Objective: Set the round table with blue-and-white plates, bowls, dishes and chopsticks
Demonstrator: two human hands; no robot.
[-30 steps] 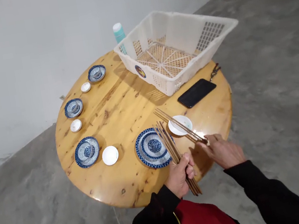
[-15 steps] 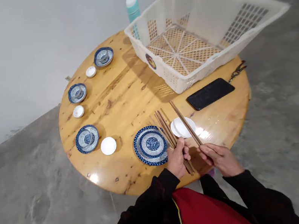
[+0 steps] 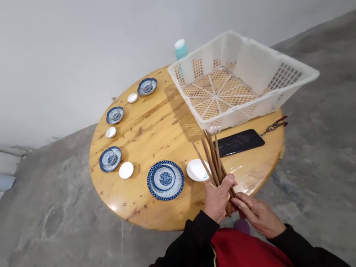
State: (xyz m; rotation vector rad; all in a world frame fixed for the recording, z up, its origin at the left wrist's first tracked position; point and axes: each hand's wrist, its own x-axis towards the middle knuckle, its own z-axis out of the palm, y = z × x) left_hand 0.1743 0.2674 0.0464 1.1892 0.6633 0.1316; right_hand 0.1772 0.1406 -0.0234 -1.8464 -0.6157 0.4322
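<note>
My left hand [image 3: 219, 197] is closed round a bundle of brown wooden chopsticks [image 3: 214, 161], whose upper ends fan out over the table's near edge. Just to its right, my right hand [image 3: 259, 214] pinches chopsticks by their lower part, close against the bundle; its fingertips are partly hidden. Behind the chopsticks lies a small white dish [image 3: 197, 171], partly covered by them. Left of that dish sits a blue-and-white plate [image 3: 153, 192] with a patterned bowl [image 3: 165, 179] on it.
On the round wooden table [image 3: 163, 127] stand a white plastic basket [image 3: 249, 110], a teal bottle [image 3: 181, 50], a black phone [image 3: 241, 142] and pliers-like tool [image 3: 274, 126]. Along the left edge are several blue-and-white plates [image 3: 119, 161] with bowls, plus small white dishes [image 3: 126, 170].
My right hand has brought its chopsticks left, against the bundle in my left hand. The bundle now points more upright. The camera view has shifted, so the table sits lower in the picture.
</note>
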